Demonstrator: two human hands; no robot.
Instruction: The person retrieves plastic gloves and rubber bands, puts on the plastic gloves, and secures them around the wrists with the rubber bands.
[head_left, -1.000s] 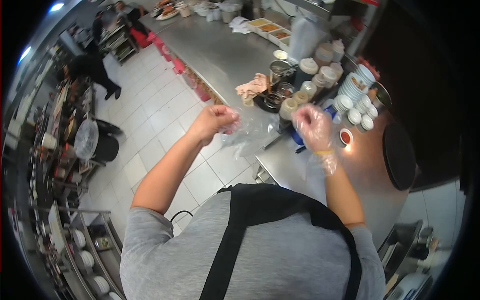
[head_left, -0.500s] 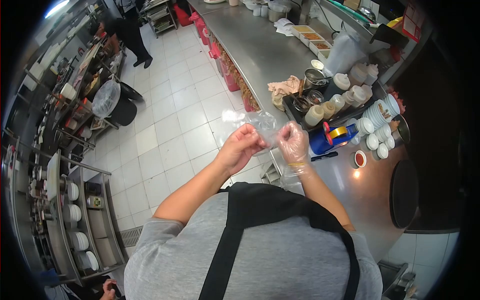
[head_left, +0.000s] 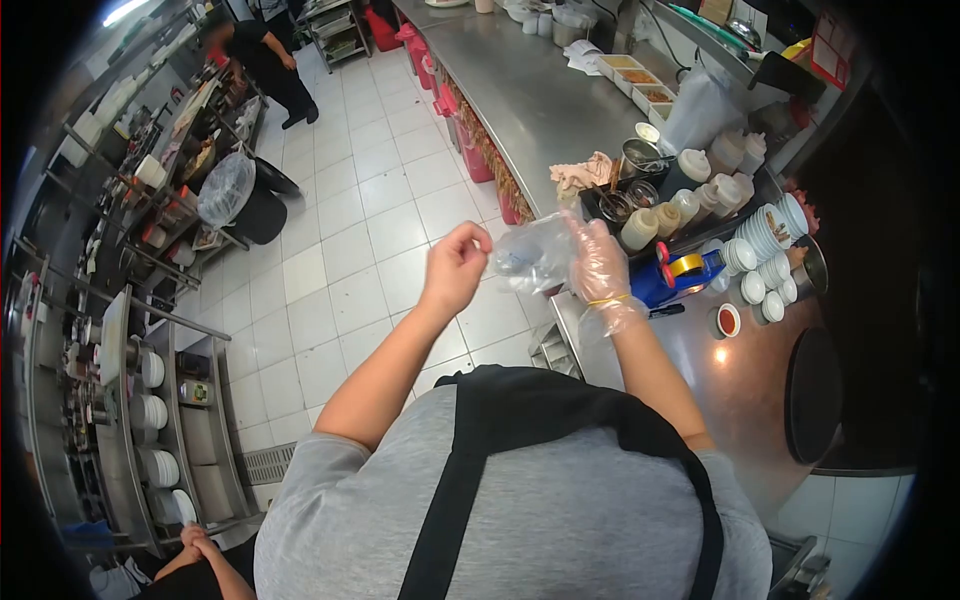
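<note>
A thin clear plastic glove or bag (head_left: 533, 252) hangs between my two hands, in front of my chest over the tiled floor. My bare left hand (head_left: 459, 264) is closed in a pinch at its left edge. My right hand (head_left: 598, 262) wears a clear plastic glove with a yellow band at the wrist. Its fingers point up and away from me, close beside the loose plastic; whether they grip it cannot be made out. Just right of this hand stands a blue tape dispenser (head_left: 675, 275) with yellow tape.
Sauce bottles (head_left: 640, 229), a pink cloth (head_left: 585, 174), stacked bowls (head_left: 765, 235) and a small bowl of red sauce (head_left: 728, 320) stand on the steel counter (head_left: 520, 90). A lined black bin (head_left: 262, 212) and a person in black (head_left: 265, 65) are at the left.
My hands have moved apart, stretching the clear plastic between them. The fingers of my right hand have straightened upward. The person in black has turned, and another person's hands show at lower left.
</note>
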